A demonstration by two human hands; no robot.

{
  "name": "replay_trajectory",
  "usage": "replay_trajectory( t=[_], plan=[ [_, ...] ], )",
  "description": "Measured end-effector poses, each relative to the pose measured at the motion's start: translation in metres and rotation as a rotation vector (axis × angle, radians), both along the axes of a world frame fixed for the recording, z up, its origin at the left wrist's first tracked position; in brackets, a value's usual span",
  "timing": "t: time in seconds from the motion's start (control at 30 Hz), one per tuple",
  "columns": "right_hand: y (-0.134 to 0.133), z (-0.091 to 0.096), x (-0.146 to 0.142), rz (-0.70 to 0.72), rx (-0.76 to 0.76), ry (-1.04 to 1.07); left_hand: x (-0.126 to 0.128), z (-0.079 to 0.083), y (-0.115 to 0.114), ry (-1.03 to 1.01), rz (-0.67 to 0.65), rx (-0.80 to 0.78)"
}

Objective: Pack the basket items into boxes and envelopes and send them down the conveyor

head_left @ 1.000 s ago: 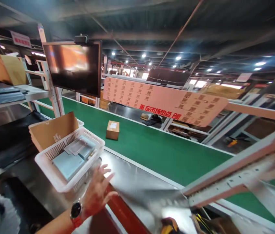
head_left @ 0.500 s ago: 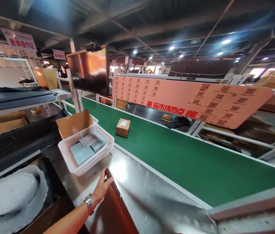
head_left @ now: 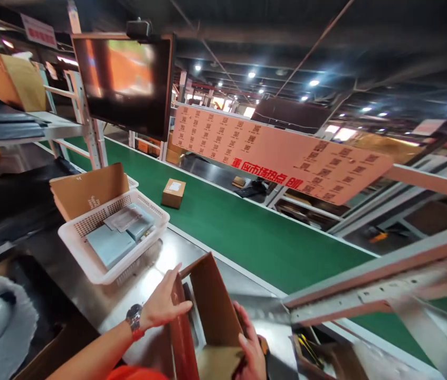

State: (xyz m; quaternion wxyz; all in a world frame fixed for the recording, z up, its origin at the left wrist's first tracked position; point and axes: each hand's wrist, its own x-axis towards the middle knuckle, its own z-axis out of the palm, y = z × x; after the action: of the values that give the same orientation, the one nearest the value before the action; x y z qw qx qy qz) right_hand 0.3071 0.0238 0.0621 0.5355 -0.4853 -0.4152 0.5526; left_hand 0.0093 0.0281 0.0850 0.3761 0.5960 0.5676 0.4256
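An open-topped cardboard box point(head_left: 213, 298) stands between my hands over the metal table, its inner walls showing. My left hand point(head_left: 163, 303), with a metal watch on the wrist, grips the box's left wall, thumb over the edge. On the opposite side my right hand point(head_left: 251, 345) holds the right wall, fingers outside and thumb near the rim. Just beyond my left hand sits a white plastic basket point(head_left: 84, 264) with pale blue boxes point(head_left: 112, 245) and a clear plastic packet inside. A folded piece of cardboard point(head_left: 88, 192) leans up at the basket's back.
A green conveyor belt point(head_left: 223, 232) runs behind the metal table point(head_left: 124, 295), carrying a small taped carton point(head_left: 173, 193). At lower left, bubble-wrap point(head_left: 21, 311) lies in a dark-lined box. A metal frame rail point(head_left: 345, 295) crosses on the right; a monitor point(head_left: 124, 84) stands beyond.
The flat cardboard in my left hand is now opened out into a box shape. My right hand has come into view and holds its other side. The view has shifted right.
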Motion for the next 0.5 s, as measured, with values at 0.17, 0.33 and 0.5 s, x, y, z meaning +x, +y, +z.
replay_trajectory(
  t=[0.17,0.33,0.5],
  plan=[
    [0.024,-0.012,0.019,0.075,-0.019,0.097,-0.035,-0.001,-0.003,0.119,0.008,-0.096],
    [0.032,-0.028,-0.004,-0.06,-0.143,-0.138,-0.05,0.003,-0.013,0.08,-0.181,-0.001],
    [0.04,-0.036,-0.038,-0.216,-0.181,-0.301,-0.047,0.001,-0.01,0.092,-0.386,-0.066]
  ],
)
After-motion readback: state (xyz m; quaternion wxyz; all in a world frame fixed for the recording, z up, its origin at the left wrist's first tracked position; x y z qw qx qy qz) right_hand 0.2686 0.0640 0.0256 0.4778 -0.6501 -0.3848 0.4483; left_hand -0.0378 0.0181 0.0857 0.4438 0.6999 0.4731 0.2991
